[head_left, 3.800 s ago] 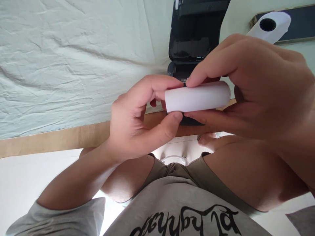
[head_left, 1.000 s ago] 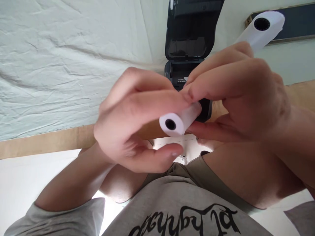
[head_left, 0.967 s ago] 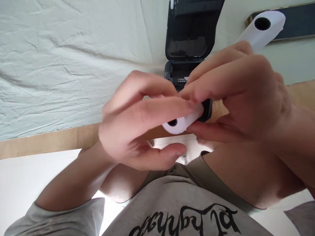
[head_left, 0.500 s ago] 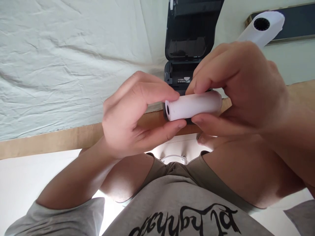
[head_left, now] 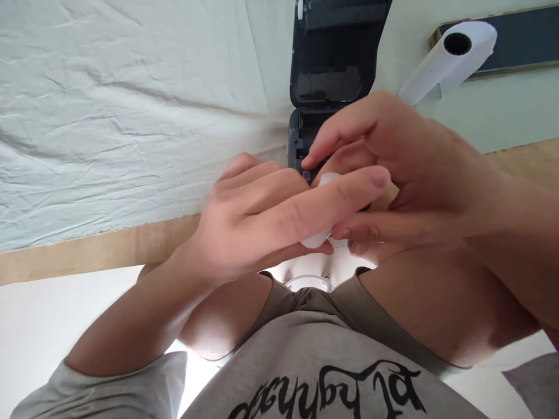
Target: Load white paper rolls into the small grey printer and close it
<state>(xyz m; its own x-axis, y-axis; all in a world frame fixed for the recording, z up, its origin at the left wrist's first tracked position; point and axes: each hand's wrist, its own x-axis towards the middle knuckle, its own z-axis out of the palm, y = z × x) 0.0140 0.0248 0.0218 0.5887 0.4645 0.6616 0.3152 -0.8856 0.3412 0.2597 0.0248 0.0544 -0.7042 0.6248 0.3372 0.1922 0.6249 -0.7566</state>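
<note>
Near the tabletop (head_left: 109, 244) edge, the left hand (head_left: 262, 215) is angled up-right, its forefinger laid across the white roll (head_left: 316, 237); whether it grips cannot be told. The roll's long axis is mostly hidden; the roll is pinched by the right hand (head_left: 406, 174), pointed leftward.

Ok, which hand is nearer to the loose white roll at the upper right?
Right. In the head view, the right hand is just below the loose white roll; the left hand is farther off, down and to the left.
</note>
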